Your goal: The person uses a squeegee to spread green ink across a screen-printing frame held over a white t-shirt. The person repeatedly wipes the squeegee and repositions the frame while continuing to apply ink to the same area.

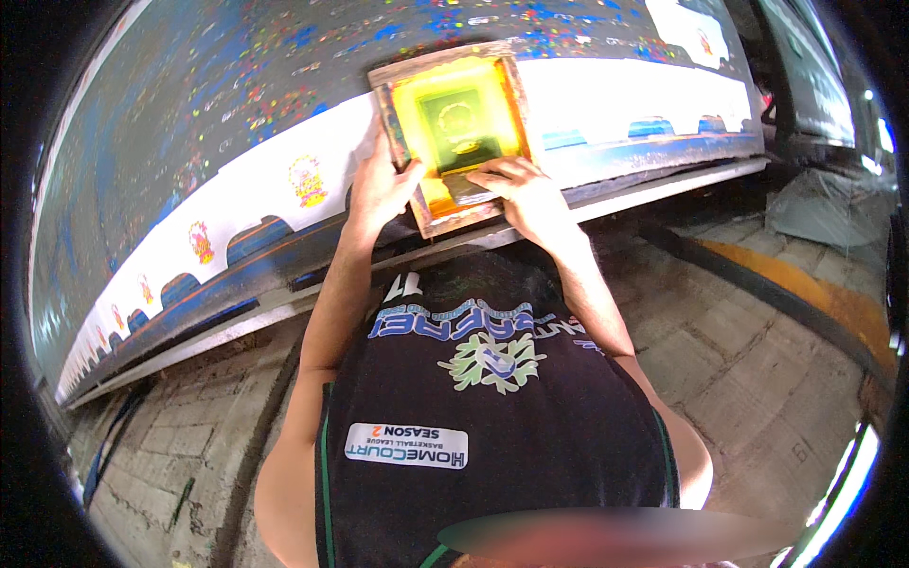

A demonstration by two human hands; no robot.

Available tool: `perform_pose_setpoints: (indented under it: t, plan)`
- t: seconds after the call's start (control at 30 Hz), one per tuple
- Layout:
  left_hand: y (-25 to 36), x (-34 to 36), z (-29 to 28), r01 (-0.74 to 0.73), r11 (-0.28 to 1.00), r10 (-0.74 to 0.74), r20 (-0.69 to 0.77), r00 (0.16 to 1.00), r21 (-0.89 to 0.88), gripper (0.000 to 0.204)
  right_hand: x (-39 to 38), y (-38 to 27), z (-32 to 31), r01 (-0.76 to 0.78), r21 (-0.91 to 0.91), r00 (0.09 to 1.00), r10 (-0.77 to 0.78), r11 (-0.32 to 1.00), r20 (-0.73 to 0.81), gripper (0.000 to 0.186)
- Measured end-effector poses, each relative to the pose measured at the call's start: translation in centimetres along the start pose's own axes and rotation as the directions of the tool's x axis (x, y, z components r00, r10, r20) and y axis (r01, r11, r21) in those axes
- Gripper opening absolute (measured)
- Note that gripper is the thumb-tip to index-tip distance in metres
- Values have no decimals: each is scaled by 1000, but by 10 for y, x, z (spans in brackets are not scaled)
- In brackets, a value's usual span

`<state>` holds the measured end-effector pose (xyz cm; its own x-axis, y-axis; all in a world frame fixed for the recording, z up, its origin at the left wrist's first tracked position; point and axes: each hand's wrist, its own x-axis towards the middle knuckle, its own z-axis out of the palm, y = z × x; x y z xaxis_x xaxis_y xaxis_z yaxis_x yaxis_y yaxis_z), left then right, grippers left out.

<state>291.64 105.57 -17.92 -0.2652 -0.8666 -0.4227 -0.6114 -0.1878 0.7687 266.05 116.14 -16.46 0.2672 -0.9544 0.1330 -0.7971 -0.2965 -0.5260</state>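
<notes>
A small wooden screen-printing frame (443, 60) with yellow mesh and a darker middle panel lies on white fabric pieces (346, 142) along the near side of a long table. My left hand (382, 192) is closed around the frame's left edge, its thumb on the near left rim. Inside the frame's near end, my right hand (532, 197) grips a squeegee (468, 188), fingers over its top, the blade side hidden. A yellow and red printed design (308, 182) shows on the fabric left of the frame.
The dark table (312, 57) is speckled with coloured paint. Smaller-looking prints (201, 242) continue along the fabric to the left. A pale rail (663, 186) runs along the table's near edge. Clear plastic sheeting (824, 213) lies at the right, above a paved floor (701, 322).
</notes>
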Motion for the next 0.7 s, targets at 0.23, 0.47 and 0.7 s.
perform_pose_setpoints:
  t: [0.23,0.47,0.7]
  plan:
    - [385,-47,379,-101,986,99,-22,995,-133,99,-257,280,-392,-47,32,999,46,998,3,55]
    - [571,-23,723,-149,959,168,57,984,-241,97,-466,554,-563,-114,-46,993,115,992,16,56]
    - [679,11,919,-210,952,227,55,972,-221,99,-572,725,-671,-142,73,986,148,987,-76,58]
